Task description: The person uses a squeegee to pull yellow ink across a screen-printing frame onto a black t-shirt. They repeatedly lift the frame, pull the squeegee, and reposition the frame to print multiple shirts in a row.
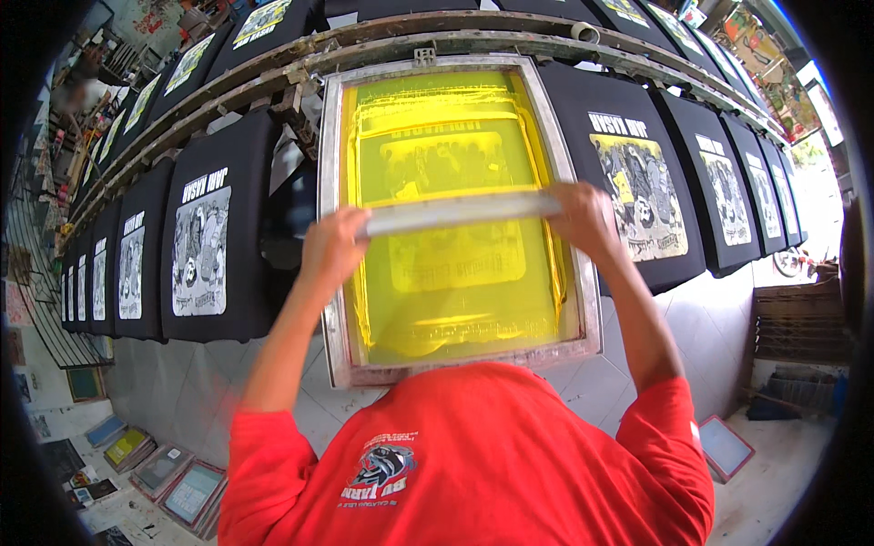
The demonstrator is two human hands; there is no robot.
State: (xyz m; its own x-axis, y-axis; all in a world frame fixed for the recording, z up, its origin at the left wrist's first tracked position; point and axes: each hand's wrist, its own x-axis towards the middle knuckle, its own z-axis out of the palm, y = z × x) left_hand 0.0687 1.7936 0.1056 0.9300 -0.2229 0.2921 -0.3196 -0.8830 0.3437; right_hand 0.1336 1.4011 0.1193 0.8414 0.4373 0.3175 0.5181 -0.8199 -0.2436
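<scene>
A screen printing frame [333, 182] lies in front of me, its mesh [455, 314] coated with yellow ink. Across the middle of the mesh runs a long pale squeegee [455, 212]. My left hand [335, 244] is closed around its left end, and my right hand [583, 217] grips the right end. Yellow ink collects along the squeegee's far edge and in streaks down both sides of the mesh. A printed picture shape shows through the mesh beyond and below the squeegee. Whatever lies beneath the frame is mostly hidden.
Black shirts with pale prints line up to the left [202, 227] and right [637, 182] of the frame. Behind them runs a long rail [382, 45], with more printed shirts beyond. Several frames [193, 491] lean on the lower left, another frame [725, 448] at lower right.
</scene>
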